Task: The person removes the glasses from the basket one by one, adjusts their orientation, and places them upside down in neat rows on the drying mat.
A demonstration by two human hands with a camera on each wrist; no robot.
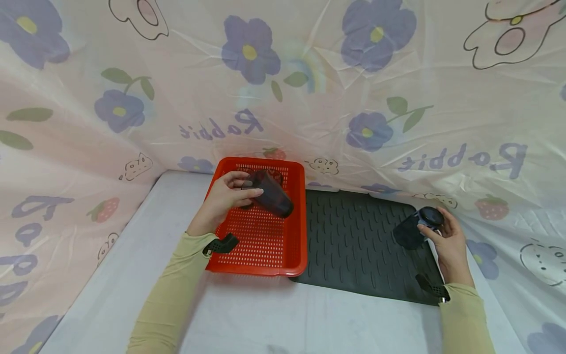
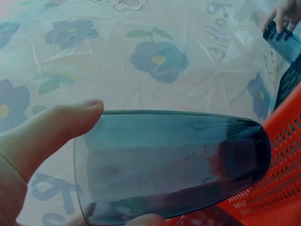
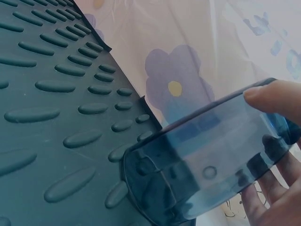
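In the head view my left hand (image 1: 227, 196) grips a dark see-through glass (image 1: 271, 195) near its open rim, over the red basket. The left wrist view shows this glass (image 2: 174, 165) lying sideways, thumb on the upper side, its thick base pointing away. At the far right, my right hand (image 1: 451, 241) holds a second, bluish glass (image 1: 409, 233) by its base end, above the right part of the dark mat. Its mouth tilts down and left, and its rim overlaps the mat's edge in the right wrist view.
A red perforated basket (image 1: 299, 236) stands left of the black ribbed drying mat (image 1: 353, 241) on a white-covered table (image 1: 247, 314). More dark glassware (image 1: 275, 175) lies at the basket's back, partly hidden. A patterned curtain (image 1: 309, 128) rises close behind.
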